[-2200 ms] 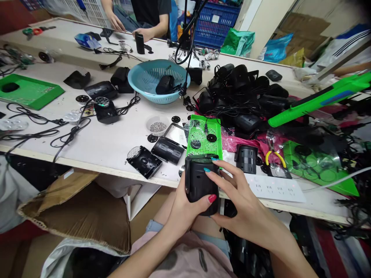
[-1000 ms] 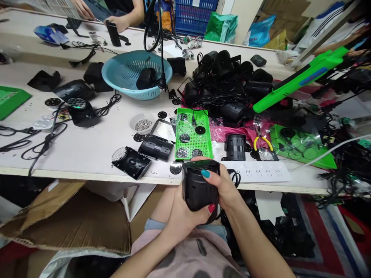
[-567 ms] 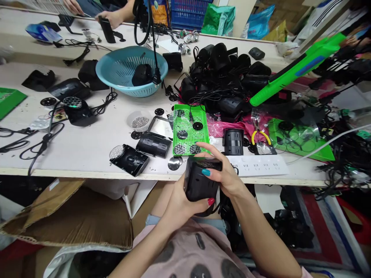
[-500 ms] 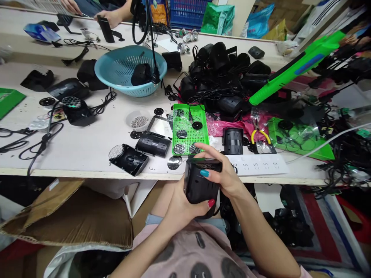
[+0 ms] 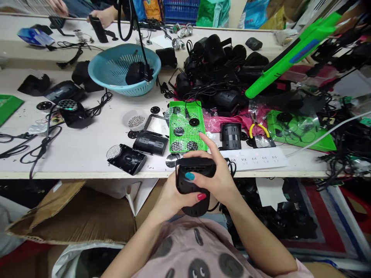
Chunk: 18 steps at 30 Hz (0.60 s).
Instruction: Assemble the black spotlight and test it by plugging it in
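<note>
Over my lap, just off the table's front edge, I hold a rounded black plastic lamp housing (image 5: 194, 206) with both hands. My left hand (image 5: 171, 195) wraps its left side, red-nailed thumb pressed on the front. My right hand (image 5: 218, 177) grips the upper right, its blue-nailed thumb on the front and its index finger stretched forward. A black bracket (image 5: 195, 162) crosses the top of the housing. Beyond it stands a green perforated tray (image 5: 202, 133) with round black discs. Left of that lie an opened black shell (image 5: 131, 160) and a closed black housing (image 5: 150, 143).
A small bowl of screws (image 5: 136, 122) and a blue colander (image 5: 124, 87) stand at left. Black lamp parts (image 5: 216, 50) are heaped behind. A green electric screwdriver (image 5: 290, 58) hangs at right, above yellow-handled pliers (image 5: 259, 129) and a white power strip (image 5: 255, 158). Another person's hand (image 5: 106, 17) works across the table.
The housing has moved slightly left in my hands and turned so that its bracketed top faces me more. My right index finger has stretched out further. The view has shifted a little.
</note>
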{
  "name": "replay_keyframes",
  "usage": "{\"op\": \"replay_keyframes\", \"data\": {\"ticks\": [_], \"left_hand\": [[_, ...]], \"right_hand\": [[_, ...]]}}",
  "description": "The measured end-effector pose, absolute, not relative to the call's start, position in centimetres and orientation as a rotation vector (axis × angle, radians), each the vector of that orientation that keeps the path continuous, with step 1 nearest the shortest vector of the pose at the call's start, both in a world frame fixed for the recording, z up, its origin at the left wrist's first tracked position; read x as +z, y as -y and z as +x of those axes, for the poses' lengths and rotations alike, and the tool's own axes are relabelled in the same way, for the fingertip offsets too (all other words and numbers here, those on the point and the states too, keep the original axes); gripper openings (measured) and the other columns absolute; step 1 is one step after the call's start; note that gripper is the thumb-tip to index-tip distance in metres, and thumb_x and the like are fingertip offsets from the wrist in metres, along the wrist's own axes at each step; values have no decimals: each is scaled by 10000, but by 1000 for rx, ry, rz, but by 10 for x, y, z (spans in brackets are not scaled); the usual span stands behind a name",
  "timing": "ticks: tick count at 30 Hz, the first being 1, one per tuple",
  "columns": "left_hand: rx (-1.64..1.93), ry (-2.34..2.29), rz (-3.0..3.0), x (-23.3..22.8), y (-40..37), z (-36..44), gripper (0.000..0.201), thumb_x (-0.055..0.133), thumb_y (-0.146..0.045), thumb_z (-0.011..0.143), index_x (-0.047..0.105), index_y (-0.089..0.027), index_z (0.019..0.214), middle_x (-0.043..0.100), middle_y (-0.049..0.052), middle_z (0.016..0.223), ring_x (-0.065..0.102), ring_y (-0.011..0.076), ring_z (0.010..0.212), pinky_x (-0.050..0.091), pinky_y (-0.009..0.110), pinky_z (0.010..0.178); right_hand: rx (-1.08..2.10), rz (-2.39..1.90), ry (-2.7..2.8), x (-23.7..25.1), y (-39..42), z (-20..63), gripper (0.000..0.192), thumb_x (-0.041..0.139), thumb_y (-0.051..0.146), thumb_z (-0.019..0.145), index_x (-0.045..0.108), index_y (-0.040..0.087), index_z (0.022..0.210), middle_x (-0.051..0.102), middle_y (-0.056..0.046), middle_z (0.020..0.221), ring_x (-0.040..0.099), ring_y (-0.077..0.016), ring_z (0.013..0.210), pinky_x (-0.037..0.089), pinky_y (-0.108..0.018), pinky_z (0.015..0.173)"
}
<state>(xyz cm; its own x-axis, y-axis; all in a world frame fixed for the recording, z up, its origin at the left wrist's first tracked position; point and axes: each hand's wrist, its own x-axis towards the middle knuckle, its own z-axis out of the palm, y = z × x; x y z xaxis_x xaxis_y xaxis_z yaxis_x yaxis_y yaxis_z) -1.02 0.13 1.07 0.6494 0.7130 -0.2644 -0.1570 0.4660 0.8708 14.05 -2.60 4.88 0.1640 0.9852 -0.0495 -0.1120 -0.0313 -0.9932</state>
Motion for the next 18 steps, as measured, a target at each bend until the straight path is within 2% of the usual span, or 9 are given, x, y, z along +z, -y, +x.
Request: {"op": "replay_keyframes", "data": {"ticks": [2,4,6,8,11,15,18], "left_hand": [[659,-739,724,11,2,-4,566,885,-356,645,671,-203,1146,741,61,1096,684,258,1020,571,341,882],[770,-847,449,11,-1,3,551,905,-398,593,699,-185,1057,762,43,985,710,226,896,597,320,832],[905,-919,252,13,-9,8,487,897,-414,599,712,-180,983,764,23,917,706,182,805,600,292,828],[1020,-921,170,18,-20,12,398,847,-397,687,712,-189,998,762,16,957,701,158,828,584,282,888],[1061,-883,158,25,-29,16,353,753,-362,806,691,-181,1103,745,48,1063,690,171,963,550,308,974],[995,-864,125,29,-29,21,417,704,-363,849,648,-150,1204,725,99,1124,678,218,1059,544,361,997],[984,-916,61,29,-25,24,410,677,-366,876,635,-162,1229,724,93,1141,683,218,1054,553,367,988]], "right_hand": [[1108,-1248,1008,46,31,143,788,714,432,856,283,326,1507,589,-60,1351,577,-234,1218,444,-433,1082],[1003,-1362,1055,43,42,146,572,583,420,952,346,321,1463,531,-57,1418,525,-220,1287,419,-424,1104],[872,-1558,1169,42,55,148,357,514,359,991,473,293,1340,603,-53,1293,572,-212,1204,455,-396,1033],[778,-1740,1348,43,68,147,203,496,317,1000,565,263,1183,664,-41,1113,622,-213,1057,481,-370,915],[671,-1843,1569,47,78,144,170,454,307,1025,604,237,1064,692,-39,1014,642,-218,941,472,-349,802],[355,-1858,1715,46,73,141,198,431,237,1029,617,183,1070,709,-69,981,654,-230,885,460,-356,792],[164,-1851,1832,42,67,140,229,416,148,1012,640,124,1056,679,-64,804,636,-223,761,455,-372,793]]}}
